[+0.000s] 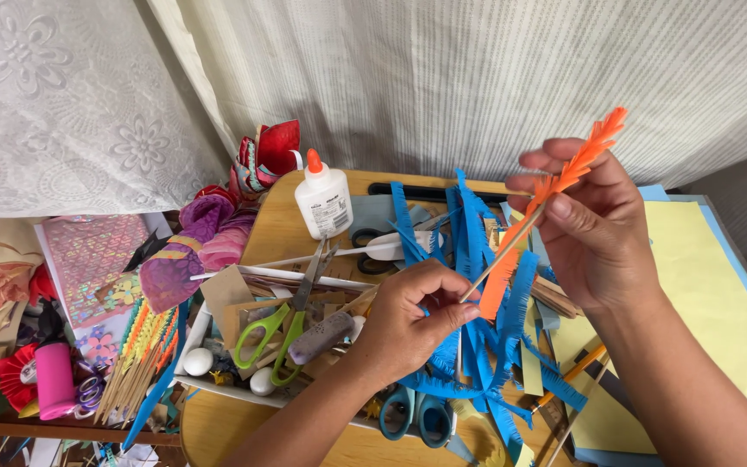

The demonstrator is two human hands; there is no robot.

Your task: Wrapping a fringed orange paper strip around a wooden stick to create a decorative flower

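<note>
At the far left edge, off the round wooden table point(274, 227), we record a pink bottle point(54, 379) standing upright beside a bundle of thin sticks point(136, 363). On the table's left side lies a white tray point(218, 389) holding green-handled scissors point(271, 333) and a grey block point(320, 337). A white glue bottle point(323, 197) with an orange cap stands upright near the table's back edge.

We find the left hand point(408, 322) over the tray's right end, fingers pinched shut on the lower end of a thin wooden skewer point(499, 259). The skewer slants up to the right, wrapped in an orange fringed paper strip point(564, 177). The right hand point(594, 229) is raised above the table's right side, thumb and fingers closed on strip and skewer (near the upper end). Beneath both hands lies a heap of blue fringed paper strips point(477, 346). Yellow paper sheets point(711, 303) cover the right edge.
</note>
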